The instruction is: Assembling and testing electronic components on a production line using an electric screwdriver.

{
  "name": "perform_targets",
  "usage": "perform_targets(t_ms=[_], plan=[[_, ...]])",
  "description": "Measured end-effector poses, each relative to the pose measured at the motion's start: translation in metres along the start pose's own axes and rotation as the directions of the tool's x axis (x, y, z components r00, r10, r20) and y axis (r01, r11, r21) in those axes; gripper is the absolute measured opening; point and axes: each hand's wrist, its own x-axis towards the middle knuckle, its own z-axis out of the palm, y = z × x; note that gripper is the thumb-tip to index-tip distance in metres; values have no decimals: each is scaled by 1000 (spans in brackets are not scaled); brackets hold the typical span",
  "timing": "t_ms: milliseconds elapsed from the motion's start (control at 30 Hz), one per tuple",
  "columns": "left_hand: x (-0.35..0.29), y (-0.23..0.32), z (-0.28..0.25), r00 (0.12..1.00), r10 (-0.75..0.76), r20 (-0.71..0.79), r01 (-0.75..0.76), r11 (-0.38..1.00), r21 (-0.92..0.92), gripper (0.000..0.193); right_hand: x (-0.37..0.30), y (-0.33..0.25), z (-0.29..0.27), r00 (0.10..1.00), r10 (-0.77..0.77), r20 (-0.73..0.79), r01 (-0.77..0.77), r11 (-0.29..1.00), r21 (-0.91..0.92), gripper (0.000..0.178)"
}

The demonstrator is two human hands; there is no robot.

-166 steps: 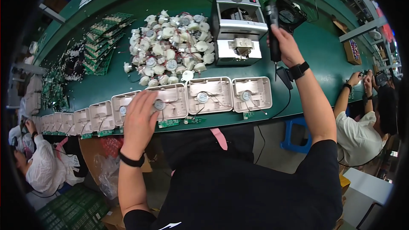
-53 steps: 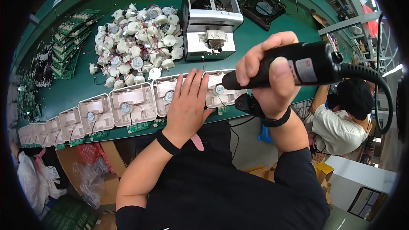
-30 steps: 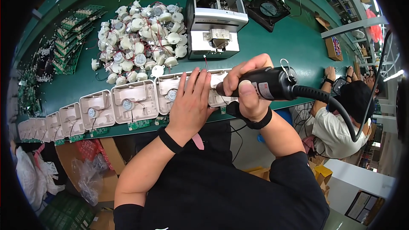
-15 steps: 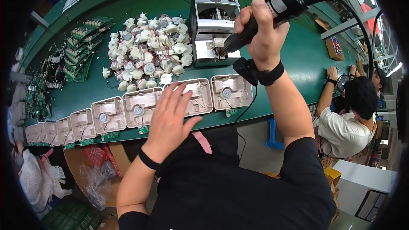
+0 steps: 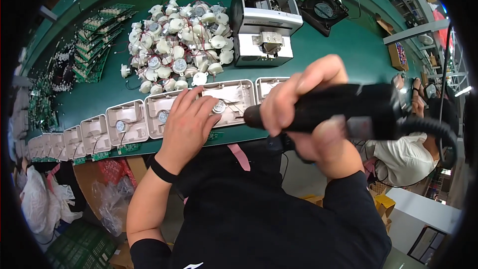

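My right hand (image 5: 284, 100) grips a black electric screwdriver (image 5: 368, 102), blurred by motion and held nearly level. The screwdriver's nose points left, low over an off-white plastic housing (image 5: 241, 89) at the bench edge. Inside that housing lie a round silver part (image 5: 218, 106) and thin wires. My left hand (image 5: 188, 122) lies with fingers extended across the housing's left side, its fingertips beside the round part. A small green circuit board (image 5: 215, 136) hangs at the bench edge below the housing. Whether the screwdriver's bit touches a screw is too small to tell.
More housings (image 5: 127, 122) stand in a row to the left. Behind them are a heap of white round parts with wires (image 5: 177, 45) and stacked green circuit boards (image 5: 102, 45). A silver-and-black machine (image 5: 264, 25) and a black fan (image 5: 324, 10) stand farther back. A co-worker (image 5: 406, 162) sits at right.
My right hand has brought the screwdriver down from the silver machine to the housing. My left hand has moved slightly left and down onto the housing. The view has shifted a little.
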Motion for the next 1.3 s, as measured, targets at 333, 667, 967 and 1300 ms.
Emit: perform_targets(t_ms=[333, 667, 967, 1300], plan=[[13, 0, 1, 998, -15, -67, 19, 998, 66, 30, -2, 58, -2, 999, -18, 37, 21, 996, -92, 55], [9, -4, 9, 995, -20, -98, 25, 998, 50, 31, 6, 75, -1, 997, -10, 71, 23, 985, -172, 48], [13, -5, 7, 996, -5, -84, 10, 998, 60, 31, 10, 77, -1, 987, -13, 161, 85, 892, -444, 39], [13, 1, 10, 996, 19, -91, -15, 999, 45, 31, 55, 4, -44, 917, -367, -155, 319, 909, -267, 26]])
